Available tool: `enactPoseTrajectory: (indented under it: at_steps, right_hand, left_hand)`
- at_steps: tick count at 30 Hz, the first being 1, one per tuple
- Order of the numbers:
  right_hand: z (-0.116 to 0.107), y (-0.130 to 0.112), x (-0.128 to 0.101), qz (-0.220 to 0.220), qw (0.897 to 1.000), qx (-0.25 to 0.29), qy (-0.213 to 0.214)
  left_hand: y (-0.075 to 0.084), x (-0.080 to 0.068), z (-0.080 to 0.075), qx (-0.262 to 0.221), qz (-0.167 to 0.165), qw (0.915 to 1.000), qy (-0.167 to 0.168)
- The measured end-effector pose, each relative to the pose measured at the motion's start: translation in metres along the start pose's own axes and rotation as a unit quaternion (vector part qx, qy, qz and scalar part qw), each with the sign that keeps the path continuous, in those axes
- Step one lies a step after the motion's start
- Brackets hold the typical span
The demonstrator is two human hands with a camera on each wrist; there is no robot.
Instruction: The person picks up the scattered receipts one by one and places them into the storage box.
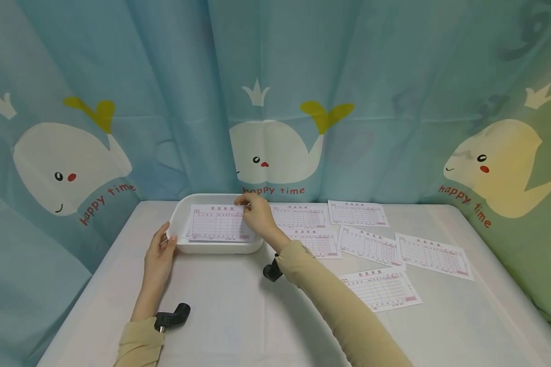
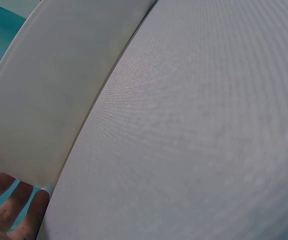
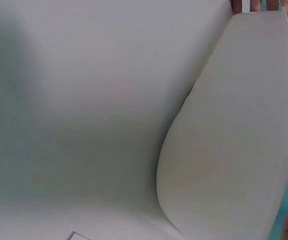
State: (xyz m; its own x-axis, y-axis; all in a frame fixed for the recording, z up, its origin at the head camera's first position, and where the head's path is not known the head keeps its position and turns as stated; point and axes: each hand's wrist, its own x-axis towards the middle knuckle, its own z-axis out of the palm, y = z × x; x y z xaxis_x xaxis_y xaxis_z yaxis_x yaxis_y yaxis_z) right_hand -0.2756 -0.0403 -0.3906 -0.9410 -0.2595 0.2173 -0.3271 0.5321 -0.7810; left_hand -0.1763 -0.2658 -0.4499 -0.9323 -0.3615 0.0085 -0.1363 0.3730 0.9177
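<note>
A white tray (image 1: 217, 248) stands at the back of the table, left of centre. Inside it lies a printed form sheet (image 1: 217, 223) with pink lines. My right hand (image 1: 245, 202) reaches over the tray and pinches this sheet at its top right corner. At the tray's left end my left hand (image 1: 165, 238) rests against the wall, fingers straight and thumb at the rim. In the left wrist view the tray wall (image 2: 49, 100) fills the left side, with my fingers (image 2: 14, 210) behind it. The right wrist view shows the tray (image 3: 238, 150) from outside.
Several more form sheets lie spread to the tray's right, such as one (image 1: 357, 213) at the back and one (image 1: 381, 289) nearest me. A whale-print curtain (image 1: 275, 102) hangs behind and beside the white table (image 1: 239, 316).
</note>
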Motion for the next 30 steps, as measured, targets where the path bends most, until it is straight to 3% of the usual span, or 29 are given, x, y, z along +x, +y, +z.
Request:
enactPoseTrajectory:
  at_steps: [6, 16, 30]
  right_hand:
    - [0.004, -0.001, 0.004, 0.005, 1.000, -0.009, -0.010]
    - [0.011, -0.003, 0.006, -0.026, 0.998, -0.046, -0.042]
    - [0.009, 0.002, -0.001, -0.016, 0.995, -0.063, -0.076]
  left_hand:
    - [0.001, 0.000, 0.000, 0.003, 0.003, 1.0000, 0.004]
    - [0.000, 0.000, 0.000, 0.007, 0.004, 1.0000, 0.001]
    - [-0.002, 0.002, 0.002, 0.007, 0.003, 0.9999, 0.008]
